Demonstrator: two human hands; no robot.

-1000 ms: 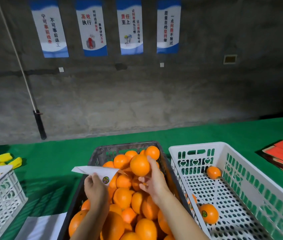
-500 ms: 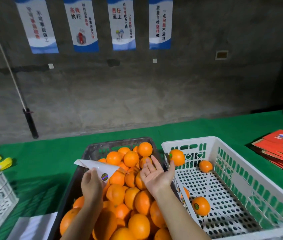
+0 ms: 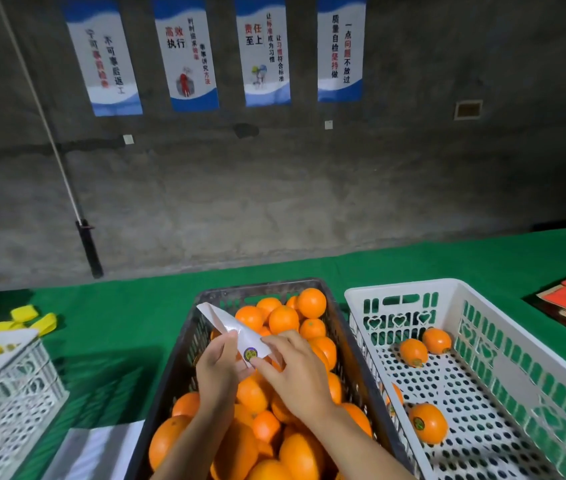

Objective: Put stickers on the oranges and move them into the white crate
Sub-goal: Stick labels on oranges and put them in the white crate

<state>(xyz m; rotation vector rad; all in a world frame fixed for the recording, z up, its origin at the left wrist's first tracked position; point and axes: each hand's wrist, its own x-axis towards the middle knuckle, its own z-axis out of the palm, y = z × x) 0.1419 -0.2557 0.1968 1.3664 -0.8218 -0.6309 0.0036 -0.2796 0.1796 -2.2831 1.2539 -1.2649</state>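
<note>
Over the dark crate (image 3: 184, 344), our left hand (image 3: 217, 370) pinches the flimsy sticker strip (image 3: 236, 332); our right hand (image 3: 295, 370) pinches the sticker (image 3: 251, 354), best peeled by its edge.

White crate (image 3: 454, 289) sits right of dark crate (image 3: 260, 287).

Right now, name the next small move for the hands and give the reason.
Probably peel the sticker off the strip: the left hand holds the strip over the dark crate, the right hand's fingertips touch beside the sticker, and neither hand holds an orange.
</note>
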